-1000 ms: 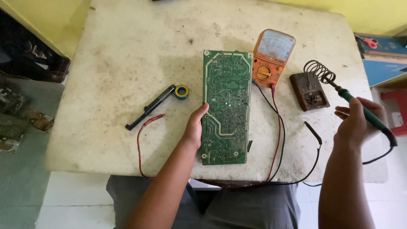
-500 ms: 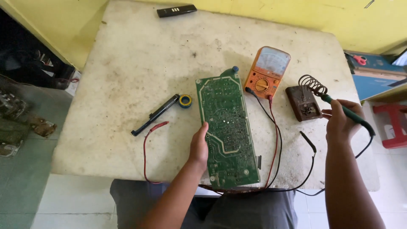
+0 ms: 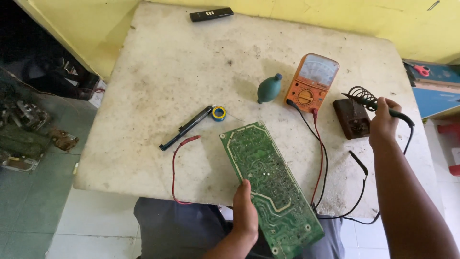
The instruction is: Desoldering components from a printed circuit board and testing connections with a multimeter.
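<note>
Green and rigid, the circuit board [image 3: 270, 184] lies slanted across the near edge of the worn pale table [image 3: 158, 62], solder side up, its lower end hanging past the edge toward the person's lap. The left hand [image 3: 245, 213] grips it at the lower left edge, thumb on top and fingers curled out of sight beneath. The board looks light, stiff and flat; its traces and solder points are probably fragile and prickly, so the bare rims seem the safest hold, as the left hand has it now. The right hand [image 3: 382, 123] is closed around the handle of a soldering iron [image 3: 383, 106], the tip resting at the coiled wire stand [image 3: 357, 110] on its dark block; the iron's metal end is likely hot, so only the handle is fit to hold. Just left of the stand sits an orange multimeter [image 3: 312, 81], its red and black leads trailing down the table beside the board. A teal rubber bulb blower [image 3: 269, 88], a small solder roll [image 3: 219, 113], a black pen-like tool [image 3: 186, 127] and a black remote [image 3: 211, 14] lie farther off.
</note>
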